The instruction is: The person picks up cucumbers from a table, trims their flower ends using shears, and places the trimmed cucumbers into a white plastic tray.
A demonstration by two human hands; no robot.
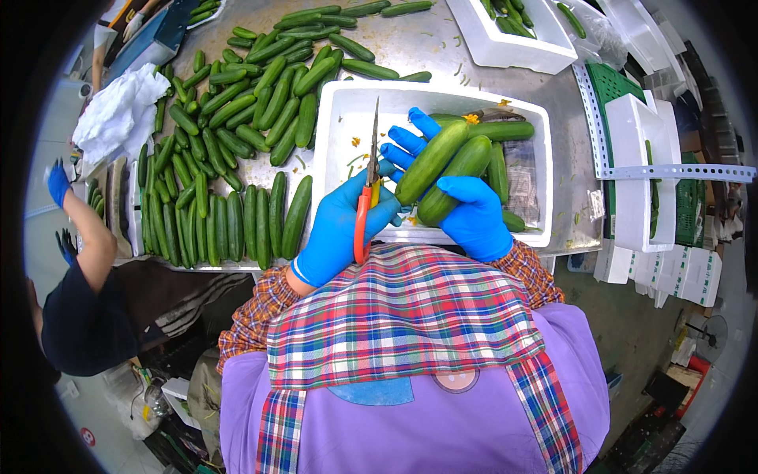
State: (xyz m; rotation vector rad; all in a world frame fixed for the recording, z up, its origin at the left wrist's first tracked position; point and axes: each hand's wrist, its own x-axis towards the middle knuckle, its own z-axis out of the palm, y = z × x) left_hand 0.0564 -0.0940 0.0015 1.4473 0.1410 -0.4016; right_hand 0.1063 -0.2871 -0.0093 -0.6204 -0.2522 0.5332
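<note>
My left hand (349,216), in a blue glove, grips scissors (361,222) by their orange and yellow handle, the blades pointing away from me. Beside it, my right hand (477,216), also gloved in blue, cradles two cucumbers (453,172). Its thumb lies over the nearer one and its fingers spread out beyond the farther one. Both hands are over a white foam box (328,118). Inside the box are more cucumbers (503,130), small orange blossoms, stem scraps and a printed sheet or bag on the right.
Many cucumbers (231,109) cover the metal table (414,41) on the left, some lined up at its near edge. A white cloth (121,112) lies beyond them. Another foam box (509,53) stands at the back right, near a green crate (613,86). A co-worker's gloved hand (58,181) is far left.
</note>
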